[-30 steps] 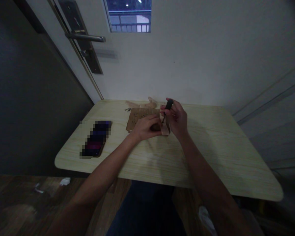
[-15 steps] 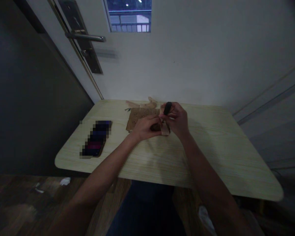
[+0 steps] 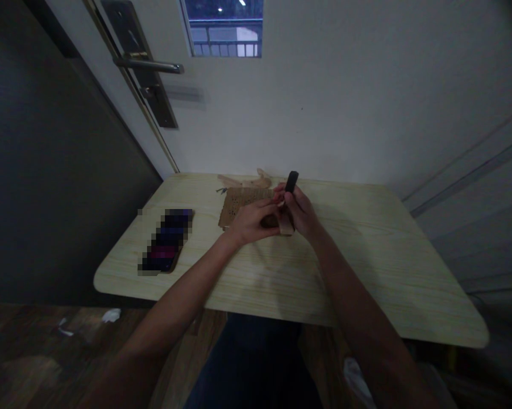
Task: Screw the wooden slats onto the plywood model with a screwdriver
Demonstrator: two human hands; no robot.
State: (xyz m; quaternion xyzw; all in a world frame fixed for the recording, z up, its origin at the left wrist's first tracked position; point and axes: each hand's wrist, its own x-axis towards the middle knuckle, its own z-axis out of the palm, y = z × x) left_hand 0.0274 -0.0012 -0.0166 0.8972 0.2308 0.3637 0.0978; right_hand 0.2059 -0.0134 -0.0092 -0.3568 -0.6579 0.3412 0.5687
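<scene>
Here, pale piece [image 3: 286,225] between left hand [image 3: 253,221], grasping it, and right hand [image 3: 302,212], gripping black handle [image 3: 292,182].

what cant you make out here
In the head view:
Lower end of the slim black handle: hidden by the right hand.
Near right part of the flat brown holed board: hidden by the left hand.
Details of the dark rectangular phone: blurred by pixelation.
Dark blue trousers: cut off by the bottom edge.

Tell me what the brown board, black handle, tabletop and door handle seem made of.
Brown board: wood or cardboard, matte; tan, dull, dark-holed.
Black handle: perhaps plastic or rubber; evenly dark, little shine.
Tabletop: wood or wood-look laminate; pale streaky grain.
Door handle: likely metal, smooth; silvery with highlights.
</scene>
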